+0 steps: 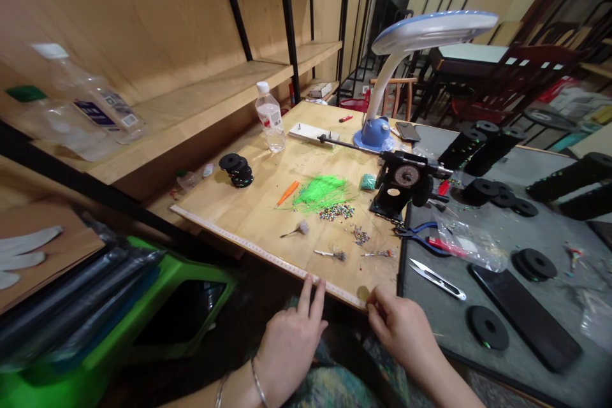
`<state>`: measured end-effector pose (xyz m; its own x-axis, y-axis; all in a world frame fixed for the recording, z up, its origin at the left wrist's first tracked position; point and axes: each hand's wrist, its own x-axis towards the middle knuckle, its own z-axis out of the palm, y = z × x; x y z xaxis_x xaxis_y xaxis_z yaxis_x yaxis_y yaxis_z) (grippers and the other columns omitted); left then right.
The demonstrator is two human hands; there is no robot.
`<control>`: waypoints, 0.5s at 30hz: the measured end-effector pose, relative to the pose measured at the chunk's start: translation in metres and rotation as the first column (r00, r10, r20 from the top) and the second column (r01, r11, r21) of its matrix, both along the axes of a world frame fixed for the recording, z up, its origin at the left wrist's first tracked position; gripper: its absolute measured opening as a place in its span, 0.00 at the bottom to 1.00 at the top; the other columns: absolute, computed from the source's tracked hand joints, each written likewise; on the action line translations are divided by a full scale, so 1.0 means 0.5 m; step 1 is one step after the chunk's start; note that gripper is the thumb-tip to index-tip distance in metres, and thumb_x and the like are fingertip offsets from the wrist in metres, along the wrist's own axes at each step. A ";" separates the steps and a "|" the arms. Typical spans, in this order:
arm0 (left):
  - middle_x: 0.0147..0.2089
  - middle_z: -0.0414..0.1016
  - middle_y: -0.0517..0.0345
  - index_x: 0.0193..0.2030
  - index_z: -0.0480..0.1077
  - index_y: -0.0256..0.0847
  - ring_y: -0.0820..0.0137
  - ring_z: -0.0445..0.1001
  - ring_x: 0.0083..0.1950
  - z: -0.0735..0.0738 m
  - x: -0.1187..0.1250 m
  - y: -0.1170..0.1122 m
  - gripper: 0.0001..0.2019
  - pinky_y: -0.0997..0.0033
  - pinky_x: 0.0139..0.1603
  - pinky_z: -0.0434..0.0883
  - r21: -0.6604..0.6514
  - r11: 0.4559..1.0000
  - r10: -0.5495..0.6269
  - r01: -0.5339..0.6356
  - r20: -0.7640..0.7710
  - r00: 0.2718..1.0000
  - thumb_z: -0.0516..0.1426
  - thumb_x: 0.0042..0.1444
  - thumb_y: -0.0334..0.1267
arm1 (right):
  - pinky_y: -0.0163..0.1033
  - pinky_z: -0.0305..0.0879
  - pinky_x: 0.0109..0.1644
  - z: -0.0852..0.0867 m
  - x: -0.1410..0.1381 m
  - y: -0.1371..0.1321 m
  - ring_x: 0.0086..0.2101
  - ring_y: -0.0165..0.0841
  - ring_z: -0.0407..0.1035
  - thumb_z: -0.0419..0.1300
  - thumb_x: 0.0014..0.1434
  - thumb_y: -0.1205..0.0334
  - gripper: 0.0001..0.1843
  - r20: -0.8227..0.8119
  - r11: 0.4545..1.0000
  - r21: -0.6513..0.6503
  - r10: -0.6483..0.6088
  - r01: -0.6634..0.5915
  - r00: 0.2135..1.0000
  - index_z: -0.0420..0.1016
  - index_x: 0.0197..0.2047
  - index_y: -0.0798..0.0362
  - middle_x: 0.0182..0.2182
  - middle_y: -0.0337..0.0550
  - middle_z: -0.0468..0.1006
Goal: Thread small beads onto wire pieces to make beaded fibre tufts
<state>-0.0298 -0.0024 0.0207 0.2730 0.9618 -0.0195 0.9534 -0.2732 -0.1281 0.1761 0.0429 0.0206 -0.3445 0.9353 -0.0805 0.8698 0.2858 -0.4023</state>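
My left hand (289, 341) rests at the near edge of the wooden table, index and middle fingers stretched onto the measuring tape (248, 247) fixed along that edge. My right hand (401, 325) is at the tape's right end with its fingers curled together; anything between them is too small or hidden to make out. Just beyond my hands lie small bundles of fine bristles (332, 254) and a patch of tiny beads (337, 211). Behind these, a heap of bright green strands (325, 191) lies beside an orange pointed tool (288, 192).
A black winding machine (399, 182) with a long rod stands right of centre, before a blue desk lamp (373, 134). The grey mat holds pliers (423, 234), thread snips (437, 279), a black phone (526, 315) and black spools (488, 327). A water bottle (270, 118) stands far left.
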 end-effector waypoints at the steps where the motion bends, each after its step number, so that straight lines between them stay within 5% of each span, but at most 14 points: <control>1: 0.64 0.62 0.36 0.64 0.60 0.37 0.68 0.77 0.25 0.001 0.001 0.000 0.29 0.71 0.24 0.76 -0.006 1.000 0.002 -0.002 0.000 1.000 0.59 0.56 0.41 | 0.33 0.51 0.26 0.001 -0.001 0.000 0.22 0.34 0.72 0.50 0.59 0.66 0.10 0.001 1.000 0.000 0.002 -0.002 1.000 0.70 0.30 0.50 0.20 0.40 0.77; 15: 0.64 0.61 0.35 0.64 0.61 0.38 0.67 0.77 0.26 0.004 0.000 0.002 0.28 0.69 0.25 0.76 -0.038 0.999 0.012 -0.011 0.018 1.000 0.58 0.58 0.39 | 0.33 0.55 0.28 0.012 -0.002 0.003 0.25 0.33 0.73 0.51 0.60 0.66 0.10 -0.066 0.998 -0.056 0.021 -0.024 0.998 0.72 0.33 0.49 0.24 0.40 0.80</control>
